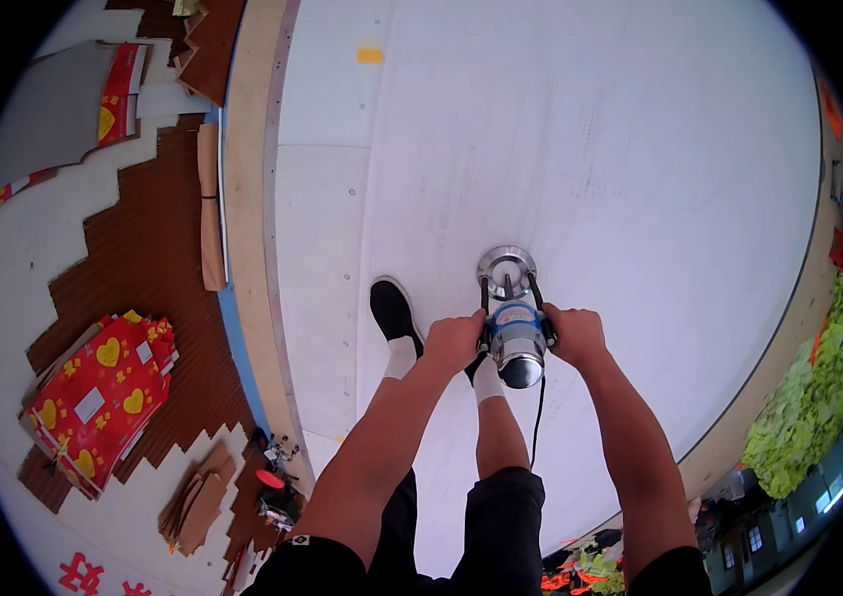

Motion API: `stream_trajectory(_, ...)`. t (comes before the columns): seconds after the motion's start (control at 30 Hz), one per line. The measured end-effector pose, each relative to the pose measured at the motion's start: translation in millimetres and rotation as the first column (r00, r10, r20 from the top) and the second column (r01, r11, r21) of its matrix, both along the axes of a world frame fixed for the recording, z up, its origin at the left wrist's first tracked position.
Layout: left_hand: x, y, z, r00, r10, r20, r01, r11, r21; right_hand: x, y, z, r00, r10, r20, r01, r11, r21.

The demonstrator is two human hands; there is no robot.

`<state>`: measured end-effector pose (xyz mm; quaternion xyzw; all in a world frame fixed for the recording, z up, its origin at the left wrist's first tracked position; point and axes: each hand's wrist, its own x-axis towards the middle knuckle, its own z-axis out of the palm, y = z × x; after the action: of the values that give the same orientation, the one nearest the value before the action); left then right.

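Observation:
A plunge router (519, 338) with a silver and blue motor body stands in front of me on the broad white surface. Its round metal base (507, 260) rests on that surface at the far end of two dark posts. My left hand (455, 343) is closed round the handle on its left side. Opposite it, my right hand (576, 334) grips the right handle. From the motor a black cord (538, 422) runs back toward my legs. What lies under the base is hidden.
My feet, in black shoes (393, 306), stand on the white surface (640, 248). A wooden border (250, 199) edges it at left. Beyond lie red printed cardboard (103, 397) and brown cardboard sheets (201, 497). A green heap (804, 397) lies past the right edge.

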<state>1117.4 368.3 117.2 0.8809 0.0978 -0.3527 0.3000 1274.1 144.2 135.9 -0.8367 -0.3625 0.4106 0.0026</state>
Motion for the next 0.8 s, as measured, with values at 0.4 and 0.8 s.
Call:
stream_trajectory(0.4, 41, 14, 13, 0.996, 0.051, 0.066, -0.05, 0.999, -0.013, 45, 18, 18, 0.999, 0.008, 0.054, -0.008, 1.0, -0.006)
stream_trajectory(0.8, 72, 20, 0, 0.997, 0.07, 0.03, -0.07, 0.997, 0.008, 83, 35, 5, 0.997, 0.068, 0.035, -0.066, 0.995, -0.072)
